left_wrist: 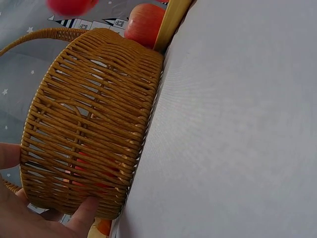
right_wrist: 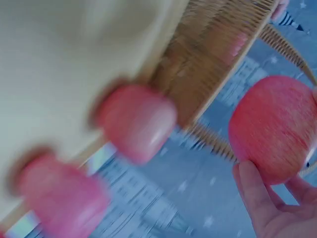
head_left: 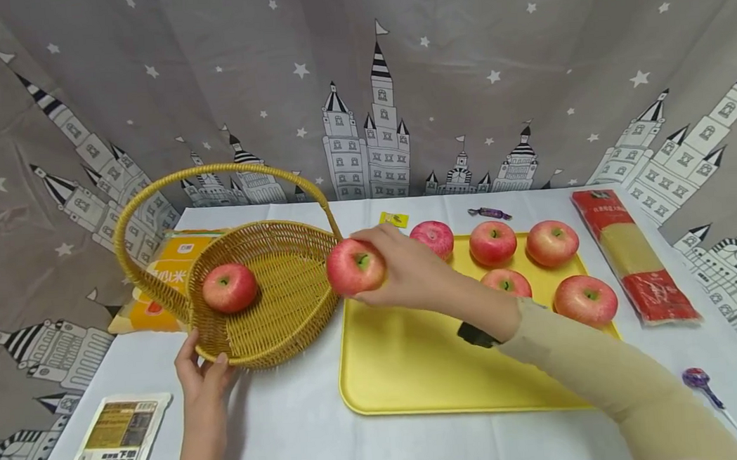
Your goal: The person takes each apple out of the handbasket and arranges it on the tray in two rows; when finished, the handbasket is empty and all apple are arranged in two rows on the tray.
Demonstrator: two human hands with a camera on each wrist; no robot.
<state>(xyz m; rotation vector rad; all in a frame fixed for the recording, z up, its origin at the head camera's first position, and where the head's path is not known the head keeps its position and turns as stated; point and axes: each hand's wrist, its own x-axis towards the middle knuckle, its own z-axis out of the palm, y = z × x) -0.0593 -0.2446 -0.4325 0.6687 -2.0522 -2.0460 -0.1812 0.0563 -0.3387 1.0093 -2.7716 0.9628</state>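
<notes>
A wicker basket (head_left: 274, 345) with a tall arched handle stands on the left of the table, and one red apple (head_left: 229, 288) lies inside it. My left hand (head_left: 203, 381) grips the basket's near left rim; in the left wrist view its fingers (left_wrist: 85, 214) lie against the woven side. Above the gap between basket and tray, my right hand (head_left: 402, 266) holds another red apple (head_left: 356, 266) near the basket's right edge. Several more apples, such as one at the back (head_left: 492, 243), sit on the yellow tray (head_left: 440, 366).
Behind the basket lies an orange and yellow bag (head_left: 151, 306). A white packet (head_left: 117, 442) is at front left, a red noodle pack (head_left: 636, 256) at far right. A lollipop (head_left: 701, 382), a purple candy (head_left: 490, 213) and a yellow sachet (head_left: 394, 219) lie around the tray.
</notes>
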